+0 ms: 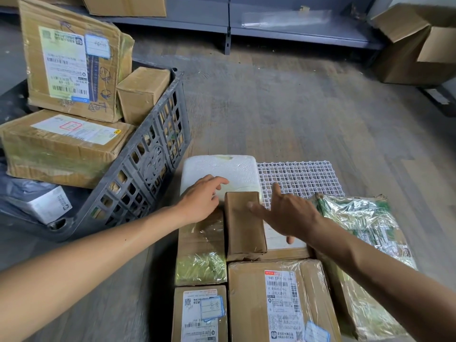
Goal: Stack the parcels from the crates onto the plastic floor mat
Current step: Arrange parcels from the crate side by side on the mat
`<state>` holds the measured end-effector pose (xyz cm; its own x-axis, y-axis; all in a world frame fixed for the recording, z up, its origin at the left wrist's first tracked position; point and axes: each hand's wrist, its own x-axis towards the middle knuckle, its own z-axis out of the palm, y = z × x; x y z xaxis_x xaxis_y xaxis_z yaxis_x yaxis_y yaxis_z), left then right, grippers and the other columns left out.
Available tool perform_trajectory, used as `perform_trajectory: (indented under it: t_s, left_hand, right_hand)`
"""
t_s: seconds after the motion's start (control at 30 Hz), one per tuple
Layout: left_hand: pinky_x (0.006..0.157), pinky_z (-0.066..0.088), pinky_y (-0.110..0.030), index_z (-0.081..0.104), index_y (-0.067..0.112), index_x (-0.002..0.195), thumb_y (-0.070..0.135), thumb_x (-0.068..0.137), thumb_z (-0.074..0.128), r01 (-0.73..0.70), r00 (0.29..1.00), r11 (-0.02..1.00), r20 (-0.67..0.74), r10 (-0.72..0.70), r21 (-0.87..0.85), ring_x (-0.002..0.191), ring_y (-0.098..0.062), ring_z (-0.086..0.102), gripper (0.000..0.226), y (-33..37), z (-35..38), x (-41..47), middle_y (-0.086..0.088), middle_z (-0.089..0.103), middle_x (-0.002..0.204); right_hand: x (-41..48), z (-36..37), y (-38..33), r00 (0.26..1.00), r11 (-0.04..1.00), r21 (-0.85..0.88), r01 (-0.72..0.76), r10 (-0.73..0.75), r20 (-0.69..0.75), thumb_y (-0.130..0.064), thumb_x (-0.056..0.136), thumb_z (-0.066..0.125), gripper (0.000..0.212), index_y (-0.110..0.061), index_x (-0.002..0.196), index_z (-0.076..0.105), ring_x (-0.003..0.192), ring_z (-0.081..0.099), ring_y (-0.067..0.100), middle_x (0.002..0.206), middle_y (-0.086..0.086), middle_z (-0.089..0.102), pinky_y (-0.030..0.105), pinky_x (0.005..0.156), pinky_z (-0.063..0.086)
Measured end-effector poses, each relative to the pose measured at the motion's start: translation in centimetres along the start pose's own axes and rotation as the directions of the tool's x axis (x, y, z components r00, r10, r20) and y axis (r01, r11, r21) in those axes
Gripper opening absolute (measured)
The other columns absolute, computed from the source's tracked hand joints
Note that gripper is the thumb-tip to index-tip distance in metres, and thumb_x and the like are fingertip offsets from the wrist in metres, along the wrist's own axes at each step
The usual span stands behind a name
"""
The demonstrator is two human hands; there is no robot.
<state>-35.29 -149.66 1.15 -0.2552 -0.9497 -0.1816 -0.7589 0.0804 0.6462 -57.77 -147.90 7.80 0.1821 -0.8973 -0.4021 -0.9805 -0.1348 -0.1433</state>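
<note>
Progress check, working outward from my feet: closest in there's a big labelled carton (276, 302) and a smaller labelled box (199, 314) side by side, then a taped box (201, 253) just past that one. Next comes a small brown parcel (244, 225), with a shiny green-wrapped parcel (365, 243) along the right edge and a white foam box (222, 171) at the far left. All of that sits packed tight on the plastic floor mat (301, 178), so I'd call it one decent layer down, with only the far right corner of the grid showing bare. The left hand (202, 198) is over the near edge of the foam box, fingers loose and gripping nothing. The right hand (288, 215) is spread flat above the brown parcel, empty too; can't tell if either is actually touching. Plenty left though: the grey crate (148, 164) on the left holds a flat carton (61, 146), a big upright carton (71, 67), a small cube box (142, 92) and a little white box (47, 206). Those big ones will probably have to go on top as a second layer. Way back there's just grey shelving (271, 23).
</note>
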Motion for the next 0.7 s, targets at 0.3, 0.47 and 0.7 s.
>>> perform_trajectory:
  t_s: [0.3,0.47,0.7]
  left_hand:
    - [0.078,0.045,-0.013,0.068,0.022,0.116,0.037,0.092,0.067,0.07,0.997,0.975,0.046,-0.061,-0.212,0.096,-0.007,0.061,0.029,1.3,0.0,0.0,0.008,0.066,0.106]
    - [0.085,0.047,-0.021,0.067,0.02,0.12,0.038,0.091,0.069,0.094,0.995,0.978,0.05,-0.086,-0.187,0.098,-0.011,0.062,0.034,1.4,-0.1,0.1,0.007,0.064,0.106]
    - [0.108,0.037,-0.037,0.051,0.022,0.139,0.048,0.097,0.053,0.059,0.993,0.998,-0.107,-0.058,0.007,0.13,-0.018,0.044,0.05,2.2,-1.6,0.9,0.002,0.05,0.141]
  right_hand:
    - [-0.4,1.0,-0.6,0.979,0.998,0.049,0.031,-0.041,0.202,-0.057,0.097,0.045,0.064,-0.001,0.127,0.047,0.081,0.063,0.028,0.091,0.011,0.063,0.029,0.071,0.045]
    - [0.1,1.2,-0.6,0.981,0.999,-0.009,0.037,-0.035,0.193,-0.062,0.095,0.044,0.069,-0.001,0.127,0.046,0.097,0.068,0.028,0.11,0.013,0.068,0.031,0.077,0.044]
    - [2.3,-0.3,-1.7,0.991,0.994,-0.028,0.107,-0.109,-0.072,-0.068,0.094,0.034,0.087,-0.007,0.153,0.018,0.13,0.047,0.036,0.146,0.022,0.042,0.044,0.1,0.043]
